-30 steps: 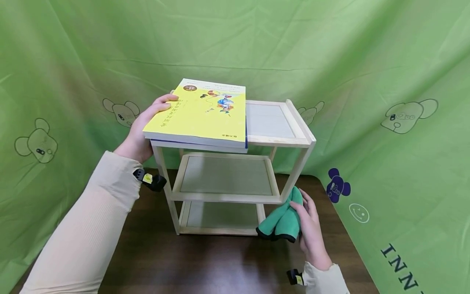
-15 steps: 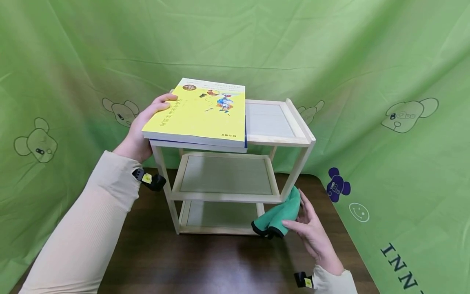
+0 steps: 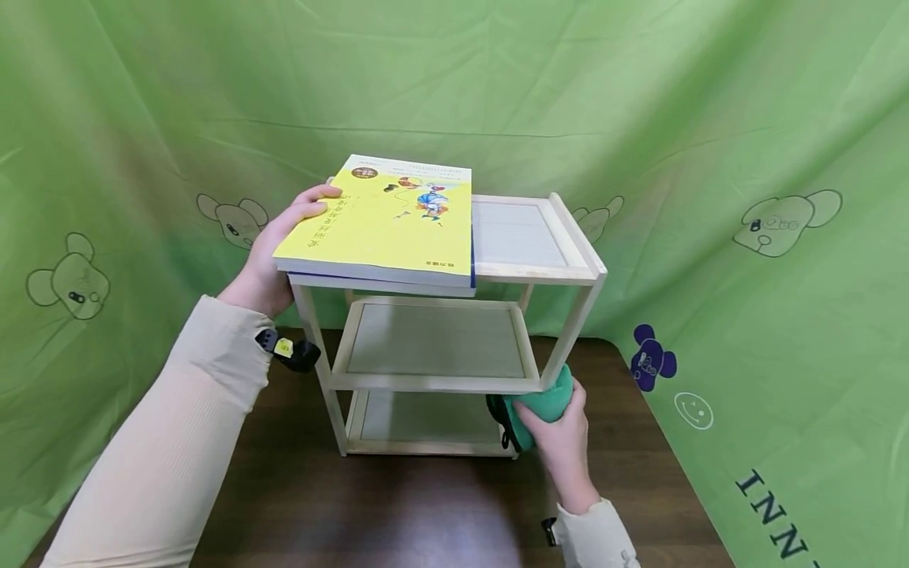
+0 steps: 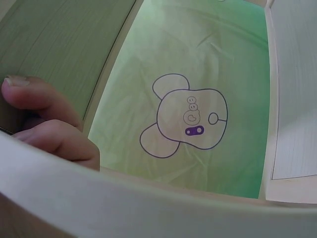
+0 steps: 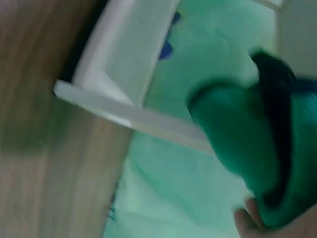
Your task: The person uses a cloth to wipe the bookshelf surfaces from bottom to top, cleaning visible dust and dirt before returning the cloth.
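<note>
Two stacked books, the upper one yellow (image 3: 398, 225), lie on the left of the top tier of a pale wooden three-tier shelf (image 3: 533, 274). My left hand (image 3: 280, 237) grips the books' left side, digits on the yellow cover; in the left wrist view, curled fingers (image 4: 54, 141) show below the top tier. My right hand (image 3: 561, 442) holds a folded green cloth (image 3: 547, 404) with black edging against the front right post, just under the middle tier. In the right wrist view the cloth (image 5: 237, 129) is blurred and the fingers are mostly hidden.
The shelf stands on a dark brown wooden table (image 3: 398, 513). Behind and beside it hangs a green curtain (image 3: 454, 79) printed with cartoon bear heads. The middle tier (image 3: 436, 339) and bottom tier (image 3: 426, 418) have grey panels.
My right hand loosened on the cloth, then took it in a fresh grip and moved left to the post. The cloth is bunched more tightly. My left hand and the books have stayed put.
</note>
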A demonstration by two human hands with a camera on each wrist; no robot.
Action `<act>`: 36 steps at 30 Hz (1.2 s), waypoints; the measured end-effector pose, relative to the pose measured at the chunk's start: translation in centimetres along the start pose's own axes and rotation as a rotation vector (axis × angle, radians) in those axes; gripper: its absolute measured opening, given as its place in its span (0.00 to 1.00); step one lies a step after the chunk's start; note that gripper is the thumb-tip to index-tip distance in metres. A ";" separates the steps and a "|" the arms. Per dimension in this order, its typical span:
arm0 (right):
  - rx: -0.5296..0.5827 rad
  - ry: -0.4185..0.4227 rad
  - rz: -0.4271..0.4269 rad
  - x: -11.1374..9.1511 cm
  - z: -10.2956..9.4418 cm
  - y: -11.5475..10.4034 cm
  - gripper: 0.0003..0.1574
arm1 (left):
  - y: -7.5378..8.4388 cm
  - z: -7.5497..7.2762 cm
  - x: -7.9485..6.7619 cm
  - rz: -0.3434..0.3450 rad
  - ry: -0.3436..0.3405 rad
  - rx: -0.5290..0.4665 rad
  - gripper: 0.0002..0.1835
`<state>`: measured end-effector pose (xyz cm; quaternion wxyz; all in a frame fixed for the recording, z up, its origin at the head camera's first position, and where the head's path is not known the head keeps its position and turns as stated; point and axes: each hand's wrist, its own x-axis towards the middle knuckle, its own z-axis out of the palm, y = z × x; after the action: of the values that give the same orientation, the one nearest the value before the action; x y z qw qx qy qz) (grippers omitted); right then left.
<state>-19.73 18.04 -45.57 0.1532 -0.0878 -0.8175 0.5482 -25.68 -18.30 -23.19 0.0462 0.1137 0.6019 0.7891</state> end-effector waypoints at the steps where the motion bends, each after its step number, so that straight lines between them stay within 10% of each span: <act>1: 0.001 0.035 -0.007 -0.1 0.4 0.2 0.54 | 0.0 0.0 0.0 0.000 0.001 0.002 0.14; 14: 0.027 0.270 -0.093 -0.1 2.7 1.3 0.53 | 0.2 0.1 -0.1 -0.002 0.014 0.017 0.14; 36: 0.030 0.293 -0.097 -0.4 3.4 2.4 0.52 | 0.1 0.0 -0.1 0.000 0.015 -0.005 0.14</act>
<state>-20.56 15.87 -49.10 0.2984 -0.1250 -0.7813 0.5338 -25.60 -18.32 -23.13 0.0420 0.1077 0.6002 0.7914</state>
